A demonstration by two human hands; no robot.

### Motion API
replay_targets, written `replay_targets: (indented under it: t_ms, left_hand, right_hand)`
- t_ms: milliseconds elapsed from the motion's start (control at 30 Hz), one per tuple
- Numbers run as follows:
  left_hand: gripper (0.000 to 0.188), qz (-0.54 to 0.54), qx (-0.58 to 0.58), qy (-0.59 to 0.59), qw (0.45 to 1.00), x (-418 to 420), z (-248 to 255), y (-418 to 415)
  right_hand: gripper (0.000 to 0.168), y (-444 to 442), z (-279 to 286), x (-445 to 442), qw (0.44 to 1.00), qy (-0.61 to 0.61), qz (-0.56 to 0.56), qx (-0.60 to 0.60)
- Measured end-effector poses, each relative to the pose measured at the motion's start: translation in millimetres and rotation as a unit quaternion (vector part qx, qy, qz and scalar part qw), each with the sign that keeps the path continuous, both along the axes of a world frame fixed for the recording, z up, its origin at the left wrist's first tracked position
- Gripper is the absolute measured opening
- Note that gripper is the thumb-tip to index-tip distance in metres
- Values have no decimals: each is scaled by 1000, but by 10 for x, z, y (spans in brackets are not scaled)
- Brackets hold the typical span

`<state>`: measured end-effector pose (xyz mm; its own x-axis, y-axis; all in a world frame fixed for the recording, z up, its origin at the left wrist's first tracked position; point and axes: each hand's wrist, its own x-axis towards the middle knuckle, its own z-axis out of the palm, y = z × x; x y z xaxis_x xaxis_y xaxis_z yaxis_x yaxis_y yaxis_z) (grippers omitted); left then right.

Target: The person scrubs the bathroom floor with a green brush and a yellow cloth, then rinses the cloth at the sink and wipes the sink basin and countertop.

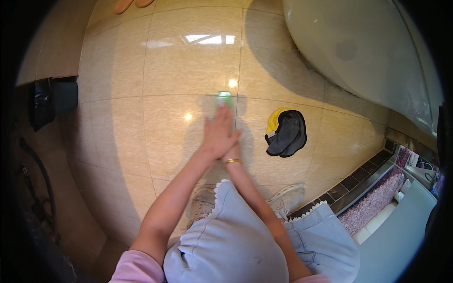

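My left hand is stretched forward, palm down, with the thumb and little finger spread. It lies across my right hand, which is mostly hidden beneath it; a gold bracelet circles the right wrist. Just past my left fingertips is a small green, see-through container. Blur and the fingers cover its near part, so I cannot tell whether the right hand holds it. To the right, a crumpled grey and yellow cloth with black edging rests on the floor, apart from both hands.
Glossy beige tiles cover the floor. A white bathtub curves along the upper right. On the left are a bin with a black bag and a black hose. Orange slippers sit far ahead; a pink rug lies beyond the right threshold.
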<state>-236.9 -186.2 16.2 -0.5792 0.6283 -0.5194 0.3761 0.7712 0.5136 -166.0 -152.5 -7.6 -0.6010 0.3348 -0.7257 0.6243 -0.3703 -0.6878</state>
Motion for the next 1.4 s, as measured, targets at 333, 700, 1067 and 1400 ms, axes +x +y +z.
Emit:
replay_targets:
  t_ms: [333,700,1067,1400]
  left_hand:
    - [70,2,17,11,1000,9,50,106]
    - [74,7,2,33,999,-65,39,17]
    - [71,51,15,22,998,-92,-9,-177]
    - [68,73,-22,34,996,-242,-4,-311]
  right_hand:
    - [35,41,-32,-4,999,7,-25,26]
    - [29,-22,-6,-134,991,-18,96,96]
    - [31,-99,12,-136,984,-43,141,103]
    - [27,-206,-81,-297,977,-33,170,125]
